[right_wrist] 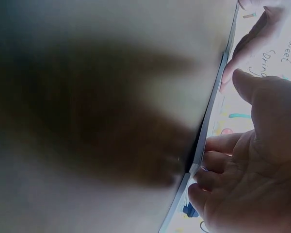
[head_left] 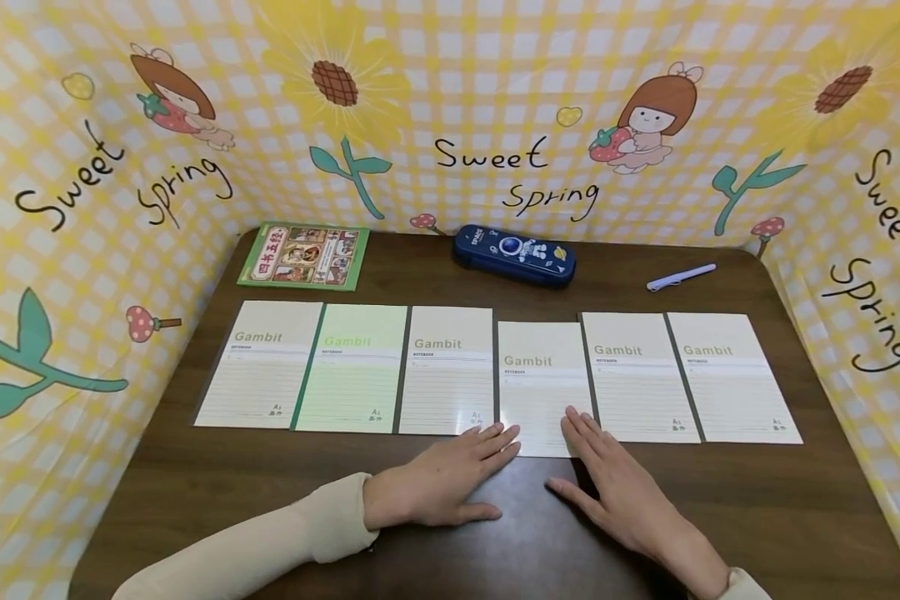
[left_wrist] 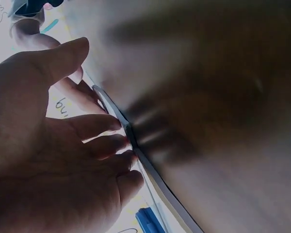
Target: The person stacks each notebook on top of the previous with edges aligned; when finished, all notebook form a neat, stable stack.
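Head view shows a dark wooden table [head_left: 195, 475] enclosed on three sides by a yellow checked screen [head_left: 495, 75] printed with sunflowers and the words "Sweet Spring". Six notebooks lie side by side in one row across the table, each marked "Gambit"; five are cream and the second from the left is pale green [head_left: 352, 371]. The fourth notebook [head_left: 542, 379] sits a little lower than its neighbours, its near edge sticking out of the row towards the person.

Both hands lie flat on the table with straight, spread fingers, gripping nothing. The left hand [head_left: 438, 483] has its fingertips at the near left corner of that fourth notebook, where it meets the third. The right hand [head_left: 618, 492] has its fingertips resting on the near edge of the same notebook. Cream sleeves cover both forearms; the right sleeve is cut off at the bottom edge.

Behind the row lie one green picture book [head_left: 304, 255], one dark blue pencil case [head_left: 514, 255] and one pale pen [head_left: 681, 277].

Wrist views are dark and blurred. Left wrist view shows the left hand's fingers [left_wrist: 102, 145] meeting a thin notebook edge [left_wrist: 150, 174]. Right wrist view shows the right hand's fingers [right_wrist: 223, 145] at a similar edge; whether they press down is unclear.
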`<state>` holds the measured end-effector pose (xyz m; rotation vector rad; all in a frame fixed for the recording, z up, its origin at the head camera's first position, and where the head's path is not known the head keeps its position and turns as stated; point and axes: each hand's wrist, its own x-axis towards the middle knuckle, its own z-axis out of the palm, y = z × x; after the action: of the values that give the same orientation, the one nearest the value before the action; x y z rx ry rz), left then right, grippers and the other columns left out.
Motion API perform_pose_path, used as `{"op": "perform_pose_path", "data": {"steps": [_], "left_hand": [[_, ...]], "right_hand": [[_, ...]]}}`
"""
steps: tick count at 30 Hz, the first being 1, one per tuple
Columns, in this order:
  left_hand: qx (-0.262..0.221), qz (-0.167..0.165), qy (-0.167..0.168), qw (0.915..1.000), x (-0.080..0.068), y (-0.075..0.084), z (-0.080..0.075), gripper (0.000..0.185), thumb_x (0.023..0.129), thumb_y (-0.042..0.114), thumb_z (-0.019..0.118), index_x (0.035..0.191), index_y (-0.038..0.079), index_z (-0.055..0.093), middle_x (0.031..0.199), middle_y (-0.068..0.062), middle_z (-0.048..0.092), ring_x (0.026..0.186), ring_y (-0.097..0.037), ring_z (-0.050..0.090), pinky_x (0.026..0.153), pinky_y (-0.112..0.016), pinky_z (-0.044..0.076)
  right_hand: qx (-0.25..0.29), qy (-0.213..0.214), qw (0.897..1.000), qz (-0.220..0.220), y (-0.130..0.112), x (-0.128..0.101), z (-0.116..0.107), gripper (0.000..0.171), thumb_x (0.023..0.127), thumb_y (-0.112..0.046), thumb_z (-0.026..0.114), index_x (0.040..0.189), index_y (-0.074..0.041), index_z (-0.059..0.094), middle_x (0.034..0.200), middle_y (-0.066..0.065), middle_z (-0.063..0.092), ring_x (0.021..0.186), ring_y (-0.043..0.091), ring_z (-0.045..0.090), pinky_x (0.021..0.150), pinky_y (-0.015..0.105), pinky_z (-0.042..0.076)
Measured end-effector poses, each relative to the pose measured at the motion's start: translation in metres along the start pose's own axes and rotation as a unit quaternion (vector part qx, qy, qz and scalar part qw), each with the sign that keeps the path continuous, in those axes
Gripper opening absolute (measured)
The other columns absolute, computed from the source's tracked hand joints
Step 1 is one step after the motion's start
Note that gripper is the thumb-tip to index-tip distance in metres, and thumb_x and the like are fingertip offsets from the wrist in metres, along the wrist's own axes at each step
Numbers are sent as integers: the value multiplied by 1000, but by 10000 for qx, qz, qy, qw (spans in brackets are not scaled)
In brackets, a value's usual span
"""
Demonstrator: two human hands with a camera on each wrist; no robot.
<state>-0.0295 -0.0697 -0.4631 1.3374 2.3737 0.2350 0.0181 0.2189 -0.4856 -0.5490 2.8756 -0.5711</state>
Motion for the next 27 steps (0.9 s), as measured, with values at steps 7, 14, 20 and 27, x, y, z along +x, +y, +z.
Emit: {"op": "perform_pose_path", "data": {"steps": [7,14,20,27], "left_hand": [[-821,-185,624,9945,-2,2,5,67,107,52,52,161,15,40,170,-6,35,157,-24,36,125,-43,38],[-3357,-970,2051,9143,-2,-3,4,34,104,35,65,125,9,71,108,0,74,96,-9,71,87,-24,59],[-4196,-1553,1886,8742,-5,-12,3,29,104,33,65,117,10,75,98,-1,80,86,-12,76,78,-21,59],[-5866,-1723,1562,7758,-3,-16,2,38,106,23,63,127,-8,68,112,-24,78,102,-34,78,88,-35,64]], "right_hand": [[360,72,9993,12,0,-5,0,79,103,-59,56,163,-12,35,173,5,27,160,31,30,121,56,38],[1314,1310,9821,338,3,-6,-6,52,100,-29,73,144,-5,60,148,12,61,134,30,61,105,49,53],[2072,1733,9513,1487,5,-9,-15,24,95,-15,77,117,-5,72,102,6,76,85,9,74,74,20,60],[3053,927,9172,2388,13,-9,-20,34,97,-29,77,120,-6,73,106,10,80,84,3,74,69,21,58]]}}
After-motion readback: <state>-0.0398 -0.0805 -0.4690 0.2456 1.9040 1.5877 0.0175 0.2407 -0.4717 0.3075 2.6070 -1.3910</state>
